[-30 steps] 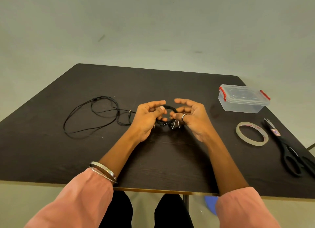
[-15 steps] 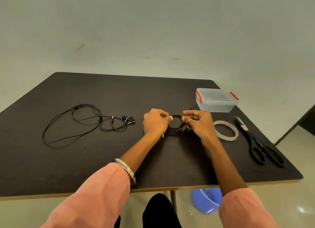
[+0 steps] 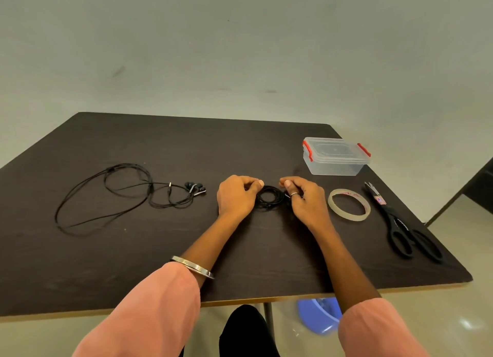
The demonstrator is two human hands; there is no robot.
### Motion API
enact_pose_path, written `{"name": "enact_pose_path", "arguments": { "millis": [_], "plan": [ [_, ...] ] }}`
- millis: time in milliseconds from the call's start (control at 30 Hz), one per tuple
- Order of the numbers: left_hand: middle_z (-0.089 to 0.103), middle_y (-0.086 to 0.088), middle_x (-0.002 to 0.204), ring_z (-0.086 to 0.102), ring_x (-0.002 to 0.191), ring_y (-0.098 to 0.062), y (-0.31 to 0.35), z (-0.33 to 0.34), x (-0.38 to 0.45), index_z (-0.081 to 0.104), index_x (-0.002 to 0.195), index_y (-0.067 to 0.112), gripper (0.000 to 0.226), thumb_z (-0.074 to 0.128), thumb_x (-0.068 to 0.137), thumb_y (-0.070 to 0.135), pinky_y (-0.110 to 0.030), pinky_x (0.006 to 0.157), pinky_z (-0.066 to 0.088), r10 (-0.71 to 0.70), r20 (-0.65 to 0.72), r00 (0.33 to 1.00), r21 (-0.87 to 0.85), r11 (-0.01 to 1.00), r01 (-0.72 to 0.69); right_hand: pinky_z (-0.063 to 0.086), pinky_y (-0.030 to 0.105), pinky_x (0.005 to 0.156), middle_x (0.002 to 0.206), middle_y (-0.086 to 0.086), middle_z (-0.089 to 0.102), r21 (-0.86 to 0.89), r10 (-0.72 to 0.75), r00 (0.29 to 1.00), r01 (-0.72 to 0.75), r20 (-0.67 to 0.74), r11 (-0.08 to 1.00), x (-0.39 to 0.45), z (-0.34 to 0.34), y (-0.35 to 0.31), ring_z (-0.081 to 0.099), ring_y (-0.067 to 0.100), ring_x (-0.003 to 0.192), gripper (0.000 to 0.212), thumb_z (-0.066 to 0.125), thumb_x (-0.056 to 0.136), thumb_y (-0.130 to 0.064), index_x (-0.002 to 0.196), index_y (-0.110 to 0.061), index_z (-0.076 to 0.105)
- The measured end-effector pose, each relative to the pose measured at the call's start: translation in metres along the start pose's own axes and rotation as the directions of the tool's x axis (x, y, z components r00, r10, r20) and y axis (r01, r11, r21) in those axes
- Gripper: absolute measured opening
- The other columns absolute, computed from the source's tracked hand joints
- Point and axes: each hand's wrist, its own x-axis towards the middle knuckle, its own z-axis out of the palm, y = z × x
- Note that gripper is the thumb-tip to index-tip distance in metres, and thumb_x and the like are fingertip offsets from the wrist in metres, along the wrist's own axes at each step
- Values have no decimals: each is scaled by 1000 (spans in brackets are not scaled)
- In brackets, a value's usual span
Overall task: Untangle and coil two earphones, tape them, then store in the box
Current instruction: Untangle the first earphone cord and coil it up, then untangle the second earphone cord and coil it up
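A small black coiled earphone (image 3: 270,198) lies at the middle of the dark table (image 3: 133,250), held between both hands. My left hand (image 3: 236,196) pinches its left side with curled fingers. My right hand (image 3: 304,199) pinches its right side. A second black earphone (image 3: 120,191) lies loose and spread out on the left, its earbuds (image 3: 196,188) pointing toward my left hand. A clear tape roll (image 3: 349,204) sits just right of my right hand. The clear plastic box (image 3: 334,156) with red clips stands closed at the back right.
Black scissors (image 3: 402,227) lie along the table's right edge, beyond the tape. A blue object (image 3: 320,315) sits on the floor under the table's near edge. A dark furniture edge (image 3: 477,188) shows at far right.
Both hands have lowered the coil toward the table and tightened their fingers on it. The camera view has shifted, so the table objects appear further left and lower.
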Motion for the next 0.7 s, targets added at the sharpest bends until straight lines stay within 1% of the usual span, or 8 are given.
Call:
{"name": "enact_pose_path", "arguments": {
  "millis": [133, 233, 333, 367, 467, 533, 600, 700],
  "plan": [
    [73, 6, 93, 65, 80, -10, -4, -2, 0, 74, 104, 25, 23, 57, 93, 37, -28, 81, 50, -11, 5, 1000, -63, 998, 11, 48, 23, 87, 108, 2, 71, 8, 28, 999, -28, -39, 1000, 0, 2, 3, 61, 11, 101, 26, 47, 100, -21, 114, -15, 68],
    [73, 3, 93, 57, 71, -1, -6, -5, -1, 73, 107, 23, 24, 56, 95, 35, -18, 76, 43, 8, 4, 1000, -106, 994, -8, 46, 25, 87, 110, 3, 69, 22, 16, 996, -14, -89, 1000, -1, 2, 4, 59, 12, 103, 27, 45, 100, -20, 115, -15, 67],
    [70, 7, 97, 55, 74, 2, -6, -12, -5, 72, 109, 21, 23, 56, 95, 31, -3, 66, 36, 25, 8, 1000, -132, 991, -24, 50, 34, 85, 105, 6, 69, -14, -84, 976, 83, -198, 996, -5, 1, 1, 60, 17, 100, 25, 48, 99, -18, 111, -10, 68],
    [69, 8, 99, 56, 77, 1, -7, -15, -7, 72, 109, 20, 22, 57, 95, 29, -2, 65, 37, 31, -3, 1000, -150, 988, -31, 51, 36, 81, 102, 6, 69, -42, -138, 960, 132, -244, 990, -7, 1, -1, 59, 16, 96, 22, 50, 98, -16, 107, -8, 69],
    [70, 4, 97, 63, 72, -7, -13, -32, -17, 72, 105, 20, 18, 58, 95, 21, -13, 67, 46, 109, -75, 991, -205, 971, -122, 48, 34, 72, 89, 5, 67, -129, -308, 891, 281, -332, 951, -14, 5, -13, 52, 12, 88, 15, 54, 95, -11, 93, -7, 69],
    [68, 7, 87, 60, 63, -5, -20, -51, -21, 73, 102, 20, 16, 60, 93, 17, -20, 65, 50, 202, -142, 969, -174, 959, -225, 43, 33, 73, 87, 2, 66, -168, -407, 854, 372, -324, 913, -18, 13, -25, 52, 15, 87, 16, 55, 95, -13, 88, -8, 68],
    [67, 9, 82, 58, 63, -4, -29, -76, -20, 74, 99, 19, 15, 63, 90, 14, -21, 67, 49, 270, -217, 938, -102, 949, -297, 42, 33, 75, 89, 1, 66, -183, -476, 838, 441, -266, 879, -21, 27, -39, 54, 20, 89, 15, 55, 93, -16, 89, -9, 69],
    [69, 2, 86, 59, 73, -13, -51, -113, -14, 74, 97, 18, 13, 65, 89, 17, -24, 77, 43, 307, -230, 924, 123, 951, -285, 44, 38, 77, 95, 2, 65, -176, -530, 843, 510, -93, 842, -25, 58, -63, 55, 24, 93, 13, 58, 90, -14, 97, -10, 68]
  ]
}}
